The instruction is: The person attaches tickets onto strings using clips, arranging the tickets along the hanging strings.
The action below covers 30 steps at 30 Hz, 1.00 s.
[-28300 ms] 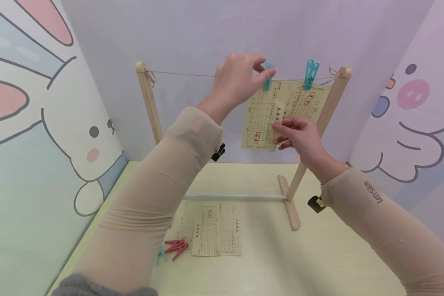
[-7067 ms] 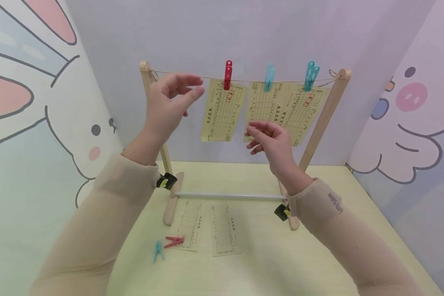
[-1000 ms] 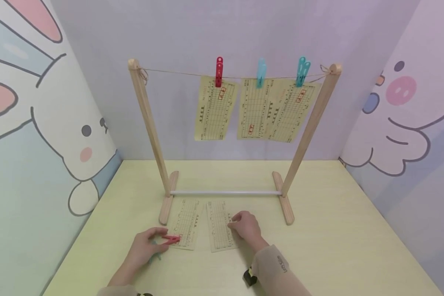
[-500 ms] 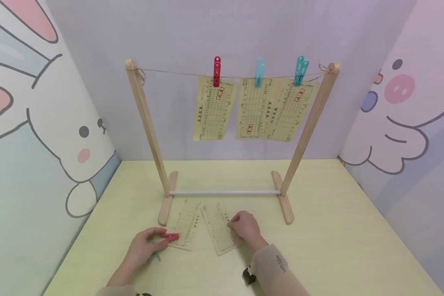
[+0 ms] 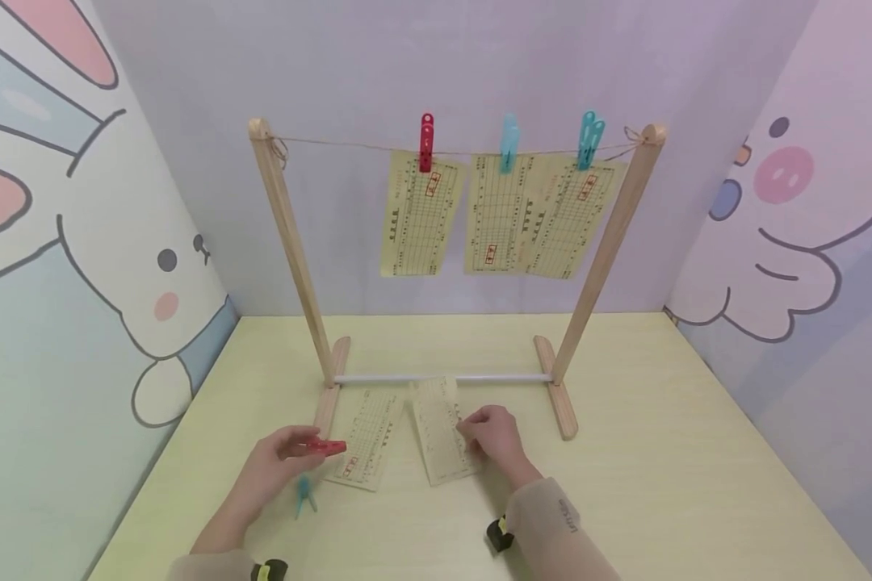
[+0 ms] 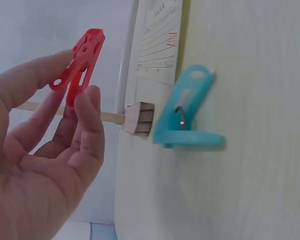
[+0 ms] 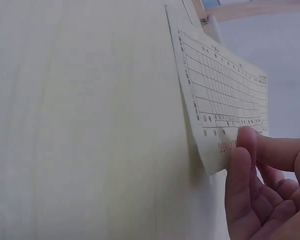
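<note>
Left hand (image 5: 279, 461) pinches a red clothespin (image 5: 324, 445); right hand (image 5: 496, 436) lifts a paper slip (image 5: 442, 430) by its edge.

The red clothespin sits between thumb and fingertips, clear of the table (image 5: 661, 452), near its front edge. The slip tilts up off the surface, its right edge in the right fingertips (image 7: 247, 145), in front of the drying rack (image 5: 610, 242). A teal clothespin (image 6: 182, 112) lies beside the left hand.

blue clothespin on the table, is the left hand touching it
Apart: the left wrist view shows table between the blue clothespin and the left hand, which pinches the red clothespin.
</note>
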Tool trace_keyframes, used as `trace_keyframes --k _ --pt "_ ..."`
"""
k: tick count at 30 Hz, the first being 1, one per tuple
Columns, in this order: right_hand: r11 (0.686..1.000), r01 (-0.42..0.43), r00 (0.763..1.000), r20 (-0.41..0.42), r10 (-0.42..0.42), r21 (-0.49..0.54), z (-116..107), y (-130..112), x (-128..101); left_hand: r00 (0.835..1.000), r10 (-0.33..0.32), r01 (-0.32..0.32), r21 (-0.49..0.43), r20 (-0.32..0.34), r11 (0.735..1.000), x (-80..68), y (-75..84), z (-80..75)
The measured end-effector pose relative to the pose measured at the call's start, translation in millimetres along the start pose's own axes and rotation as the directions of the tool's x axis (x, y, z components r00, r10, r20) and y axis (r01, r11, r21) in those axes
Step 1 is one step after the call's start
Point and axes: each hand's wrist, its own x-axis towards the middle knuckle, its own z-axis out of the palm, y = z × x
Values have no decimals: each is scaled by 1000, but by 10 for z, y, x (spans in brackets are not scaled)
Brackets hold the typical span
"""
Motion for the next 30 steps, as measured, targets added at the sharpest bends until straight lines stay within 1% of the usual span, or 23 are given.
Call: trace_keyframes --k 3,6,10,13,17,22,27,30 --pt "1000 7 1000 -7 -7 3 -18 -3 1 999 46 -45 -33 17 998 -8 78 -54" --pt "999 14 1000 -9 -14 39 -29 -8 5 996 91 -90 -40 25 995 -2 154 -111" --pt "993 33 999 -1 -33 115 -48 -14 25 987 160 -159 -26 31 987 10 277 -189" --pt "989 44 999 8 -46 139 -60 -14 47 981 191 -191 2 19 982 12 369 -232" --pt "988 42 999 14 -44 146 -72 -26 59 982 187 -188 21 16 982 9 474 -266" --pt "985 40 999 15 -43 165 -86 -70 46 982 186 -186 20 30 982 5 580 -296" --pt "982 55 998 8 -57 183 -100 -126 22 977 214 -215 38 16 976 -2 690 -335" --pt "979 58 998 0 -59 194 -102 -152 3 973 232 -232 70 11 970 -22 764 -356"
